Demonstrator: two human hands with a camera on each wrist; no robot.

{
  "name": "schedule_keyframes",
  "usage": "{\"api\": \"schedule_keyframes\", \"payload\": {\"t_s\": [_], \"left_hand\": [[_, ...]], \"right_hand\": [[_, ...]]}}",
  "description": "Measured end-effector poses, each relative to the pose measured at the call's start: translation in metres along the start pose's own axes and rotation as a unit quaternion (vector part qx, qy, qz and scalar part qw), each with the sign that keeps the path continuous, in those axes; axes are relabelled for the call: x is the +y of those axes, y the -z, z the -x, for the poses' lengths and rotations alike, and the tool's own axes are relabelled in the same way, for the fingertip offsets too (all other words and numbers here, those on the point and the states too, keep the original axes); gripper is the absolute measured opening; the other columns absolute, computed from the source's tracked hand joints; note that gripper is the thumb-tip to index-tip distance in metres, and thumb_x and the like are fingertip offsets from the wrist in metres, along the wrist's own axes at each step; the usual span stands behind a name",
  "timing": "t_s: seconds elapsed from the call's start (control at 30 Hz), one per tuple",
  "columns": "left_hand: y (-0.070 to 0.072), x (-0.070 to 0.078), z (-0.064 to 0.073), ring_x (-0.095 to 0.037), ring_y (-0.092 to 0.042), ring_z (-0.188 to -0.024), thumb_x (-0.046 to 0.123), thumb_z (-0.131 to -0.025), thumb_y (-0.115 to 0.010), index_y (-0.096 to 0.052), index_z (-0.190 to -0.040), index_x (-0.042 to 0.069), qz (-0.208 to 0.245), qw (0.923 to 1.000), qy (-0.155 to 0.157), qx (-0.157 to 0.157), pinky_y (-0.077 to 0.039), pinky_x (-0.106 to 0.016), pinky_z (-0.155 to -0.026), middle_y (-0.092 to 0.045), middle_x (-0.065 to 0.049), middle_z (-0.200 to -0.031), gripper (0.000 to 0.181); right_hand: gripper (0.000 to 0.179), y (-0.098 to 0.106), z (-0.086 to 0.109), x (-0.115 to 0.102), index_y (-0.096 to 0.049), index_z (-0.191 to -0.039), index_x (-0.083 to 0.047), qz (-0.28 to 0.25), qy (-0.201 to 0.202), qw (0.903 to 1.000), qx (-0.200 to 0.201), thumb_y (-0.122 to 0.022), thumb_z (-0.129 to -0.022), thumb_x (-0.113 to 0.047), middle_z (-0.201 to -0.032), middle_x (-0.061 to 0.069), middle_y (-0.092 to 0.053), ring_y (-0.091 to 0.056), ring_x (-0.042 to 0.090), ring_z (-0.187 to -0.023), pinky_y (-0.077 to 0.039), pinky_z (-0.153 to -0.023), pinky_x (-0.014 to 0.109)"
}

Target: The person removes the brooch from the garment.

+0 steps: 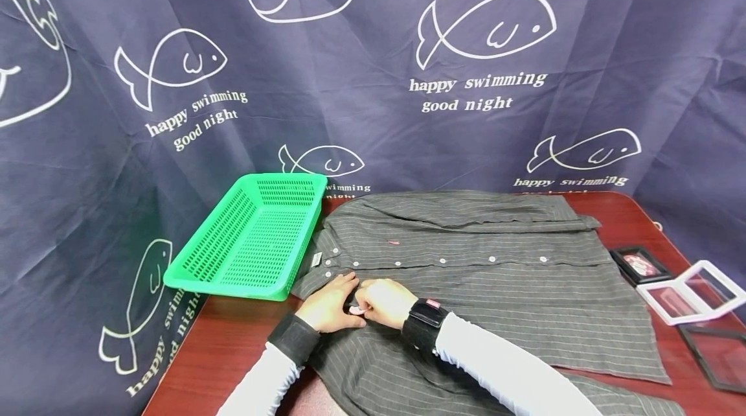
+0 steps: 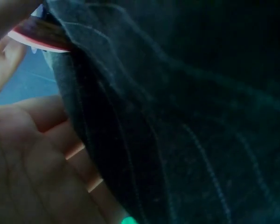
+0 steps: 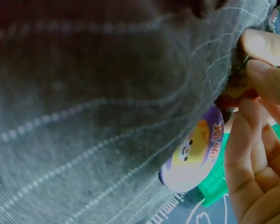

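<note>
A dark grey pinstripe shirt (image 1: pixel 501 293) with white buttons lies spread out. Over the front near its collar, my left hand (image 1: pixel 331 306) holds the fabric, its fingers running behind the cloth in the left wrist view. Close beside it, the fingers of my right hand (image 1: pixel 384 300) pinch a small red-edged badge (image 3: pixel 238 93) at the cloth's edge. The badge's rim (image 2: pixel 42 39) shows in the left wrist view; its face is mostly hidden. A round purple and yellow cartoon badge (image 3: pixel 191 154) hangs against the shirt in the right wrist view.
Left of the collar stands a green plastic basket (image 1: pixel 262 241). At the table's right edge lie a black case (image 1: pixel 641 265) with a round picture, a white hinged frame (image 1: pixel 693 293) and a black frame (image 1: pixel 717 358). A navy fish-print curtain (image 1: pixel 373 92) hangs behind the red-brown table (image 1: pixel 233 338).
</note>
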State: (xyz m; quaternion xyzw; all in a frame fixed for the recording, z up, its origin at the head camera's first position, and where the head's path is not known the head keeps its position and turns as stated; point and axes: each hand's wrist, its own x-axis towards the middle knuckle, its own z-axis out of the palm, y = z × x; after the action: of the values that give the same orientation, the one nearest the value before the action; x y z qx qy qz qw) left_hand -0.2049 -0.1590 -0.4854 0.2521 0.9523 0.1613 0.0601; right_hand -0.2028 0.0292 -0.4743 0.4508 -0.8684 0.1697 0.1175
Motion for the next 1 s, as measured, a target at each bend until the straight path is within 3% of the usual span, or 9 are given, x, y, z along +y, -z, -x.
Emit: {"api": "schedule_keyframes", "payload": {"t_s": [0.23,0.53,0.7,1.0], "left_hand": [[0.007,0.006,0.006,-0.037,-0.044,-0.137,0.044,-0.077,-0.079,-0.053,-0.137,-0.001,0.014,0.9993,-0.034,0.000,-0.041,-0.049,-0.109,-0.048,-0.021,-0.146,0.079],[0.007,0.008,0.012,-0.019,-0.063,-0.112,0.037,-0.087,-0.071,-0.068,-0.116,0.007,-0.012,0.9939,-0.092,0.059,-0.051,-0.036,-0.095,-0.066,-0.006,-0.119,0.043],[0.005,0.009,0.013,-0.019,-0.065,-0.104,0.035,-0.086,-0.072,-0.070,-0.109,0.008,-0.028,0.9933,-0.091,0.064,-0.053,-0.035,-0.089,-0.067,-0.006,-0.113,0.035],[0.004,0.009,0.014,-0.022,-0.065,-0.104,0.031,-0.087,-0.071,-0.070,-0.110,0.005,-0.023,0.9951,-0.084,0.047,-0.053,-0.035,-0.089,-0.066,-0.008,-0.115,0.035]], "right_hand": [[0.026,0.001,0.002,0.000,-0.058,-0.064,-0.016,-0.010,-0.008,0.9999,-0.009,-0.084,-0.069,-0.015,-0.070,-0.006,-0.057,-0.051,0.005,-0.062,-0.042,-0.057,0.020],[0.028,0.001,0.002,0.001,-0.056,-0.062,-0.016,-0.018,-0.015,0.9994,-0.025,-0.084,-0.068,-0.019,-0.066,-0.008,-0.049,-0.041,0.002,-0.058,-0.035,-0.054,0.016],[0.026,0.001,0.002,0.001,-0.059,-0.063,-0.017,-0.017,-0.020,0.9992,-0.029,-0.084,-0.070,-0.020,-0.067,-0.008,-0.050,-0.044,0.001,-0.059,-0.037,-0.055,0.016],[0.021,0.002,0.003,-0.001,-0.063,-0.064,-0.017,-0.023,-0.029,0.9981,-0.049,-0.083,-0.071,-0.020,-0.069,-0.008,-0.054,-0.046,0.001,-0.059,-0.039,-0.056,0.015]]}}
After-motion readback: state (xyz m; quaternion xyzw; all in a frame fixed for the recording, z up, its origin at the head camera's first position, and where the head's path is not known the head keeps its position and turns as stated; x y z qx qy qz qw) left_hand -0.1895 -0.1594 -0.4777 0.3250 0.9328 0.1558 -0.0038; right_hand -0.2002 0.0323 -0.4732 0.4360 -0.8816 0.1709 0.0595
